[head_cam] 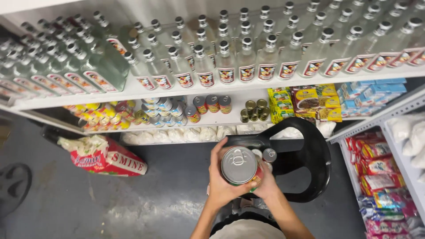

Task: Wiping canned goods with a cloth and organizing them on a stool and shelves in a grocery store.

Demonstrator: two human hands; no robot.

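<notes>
I hold a tin can (239,165) with a silver pull-tab lid and a red and green label in front of me, lid facing up. My left hand (220,181) wraps its left side, fingers curled over the rim. My right hand (267,180) grips its right side from below. Just behind the can, several smaller cans (268,155) stand on the seat of a black plastic chair (310,155).
A white shelf (177,90) carries rows of clear glass bottles (226,66). Below it stand cans (212,104), small gold tins (256,110), yellow packets (305,102) and blue boxes (369,93). White bags (177,135) lie lowest. A red and white sack (104,157) rests on the grey floor. Snack packets (380,177) fill the right rack.
</notes>
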